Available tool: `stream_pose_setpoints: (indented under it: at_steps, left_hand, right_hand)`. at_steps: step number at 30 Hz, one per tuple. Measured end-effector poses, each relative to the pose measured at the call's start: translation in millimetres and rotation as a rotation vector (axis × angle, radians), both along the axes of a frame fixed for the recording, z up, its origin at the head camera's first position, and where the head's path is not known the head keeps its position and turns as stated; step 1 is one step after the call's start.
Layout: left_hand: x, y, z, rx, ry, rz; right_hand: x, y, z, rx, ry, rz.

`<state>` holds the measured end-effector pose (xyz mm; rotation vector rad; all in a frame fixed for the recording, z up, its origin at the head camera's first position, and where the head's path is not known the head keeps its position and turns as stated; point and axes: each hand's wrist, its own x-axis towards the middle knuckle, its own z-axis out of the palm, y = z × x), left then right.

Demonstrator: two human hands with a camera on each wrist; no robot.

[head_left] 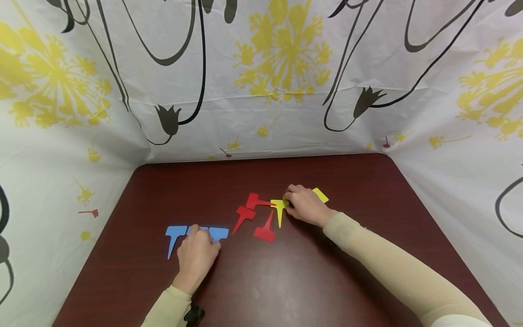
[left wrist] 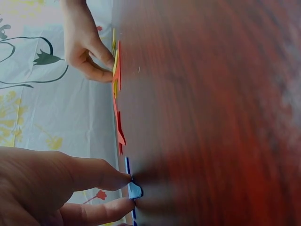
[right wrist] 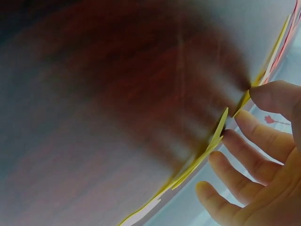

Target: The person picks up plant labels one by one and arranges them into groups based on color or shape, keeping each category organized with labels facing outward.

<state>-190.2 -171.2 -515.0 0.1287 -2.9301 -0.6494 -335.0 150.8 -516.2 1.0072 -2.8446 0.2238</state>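
Observation:
Three blue T-shaped plant labels form a row at the left of the table: a left one (head_left: 176, 231), a right one (head_left: 219, 233), and a middle one (left wrist: 134, 190) partly covered by my left hand (head_left: 197, 256). The thumb and a finger of that hand pinch the middle label. My right hand (head_left: 306, 206) is over the yellow plant labels, its thumb and index finger pinching one (right wrist: 242, 102). One yellow label (head_left: 279, 206) lies just left of the hand, and another (head_left: 320, 195) shows beyond it. Fingers hide part of the yellow group.
Three red plant labels lie between the hands: an upper one (head_left: 253, 200), a left one (head_left: 244, 214) and a lower one (head_left: 265, 233). The upper one's stem meets the left yellow label. Flower-printed white cloth (head_left: 261, 131) hangs behind and beside the dark wooden table (head_left: 286, 281).

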Motion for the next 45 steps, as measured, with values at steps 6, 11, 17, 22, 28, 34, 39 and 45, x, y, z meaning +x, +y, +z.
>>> stream_pose_setpoints:
  at_steps: [6, 11, 17, 22, 28, 34, 39, 45]
  left_hand:
    - [-0.6, 0.7, 0.7, -0.006, -0.003, -0.004]
    - [0.3, -4.6, 3.1, 0.0, 0.007, -0.018]
    - [0.9, -23.1, 11.4, 0.01, 0.052, -0.021]
    - [-1.5, -48.2, 18.1, 0.002, 0.113, -0.053]
    - [-2.9, -88.8, 17.2, -0.018, 0.083, -0.109]
    - [-1.5, -129.7, 11.1, -0.007, -0.003, -0.243]
    - [-3.4, -145.8, 4.0, 0.003, -0.055, -0.35]
    - [-10.3, -153.9, -1.6, -0.039, -0.033, -0.417]
  right_hand:
    - [-1.0, 2.3, 1.8, 0.01, 0.018, 0.008]
    - [-1.6, 2.4, 3.6, 0.004, 0.024, 0.027]
    - [-4.6, 3.6, 8.3, 0.001, 0.026, 0.026]
    - [-5.7, -1.3, 16.1, -0.06, -0.016, 0.05]
    - [-3.3, -21.1, 19.0, -0.078, -0.036, 0.129]
    - [4.7, -50.8, 18.6, -0.052, -0.01, 0.201]
    - [13.4, -71.3, 20.6, -0.003, -0.017, 0.17]
    - [20.7, -86.6, 21.3, 0.035, -0.041, 0.068]
